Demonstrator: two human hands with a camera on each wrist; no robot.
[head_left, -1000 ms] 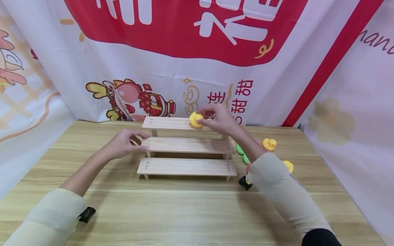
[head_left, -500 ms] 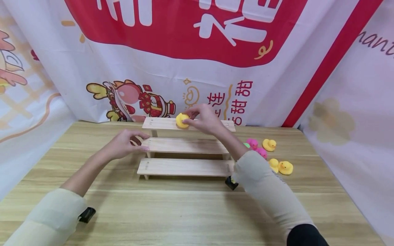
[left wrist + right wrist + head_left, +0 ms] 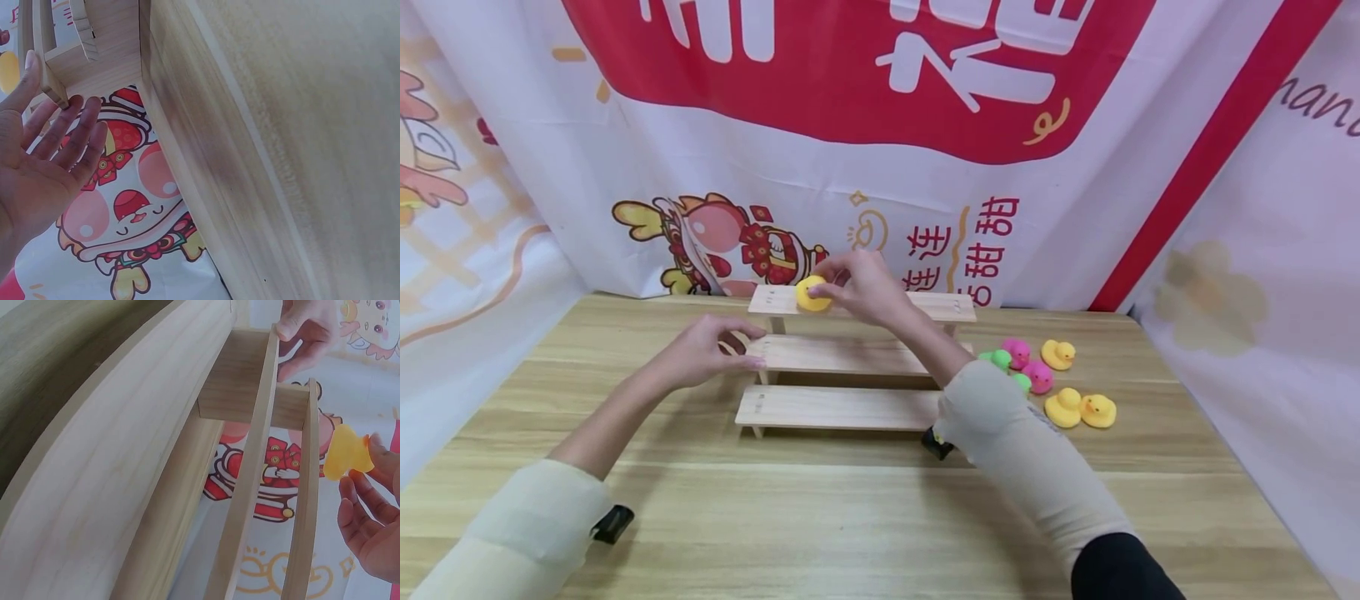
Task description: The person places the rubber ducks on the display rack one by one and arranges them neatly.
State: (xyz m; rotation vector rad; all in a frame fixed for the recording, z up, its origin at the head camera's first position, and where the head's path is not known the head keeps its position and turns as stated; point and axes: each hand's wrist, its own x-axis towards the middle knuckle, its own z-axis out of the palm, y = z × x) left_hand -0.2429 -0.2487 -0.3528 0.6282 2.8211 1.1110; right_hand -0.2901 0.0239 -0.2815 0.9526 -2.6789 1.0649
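A three-tier wooden shelf (image 3: 842, 407) stands at the back of the table. My left hand (image 3: 700, 354) grips the left end of its middle tier, thumb above and fingers below, as the left wrist view shows. With thumb and fingertips my right hand (image 3: 867, 287) pinches a yellow rubber duck (image 3: 809, 295) over the left part of the top tier. In the right wrist view the duck (image 3: 345, 453) sits close over that board's surface. My right forearm covers the right ends of the lower tiers.
To the shelf's right lie several rubber ducks: yellow ones (image 3: 1058, 354), pink ones (image 3: 1017, 352) and green ones (image 3: 1000, 358), some partly behind my right sleeve. A printed cloth (image 3: 820, 183) hangs right behind the shelf.
My right hand has carried the yellow rubber duck leftward along the top tier, from right of its middle to near its left end. My left hand has stayed in place.
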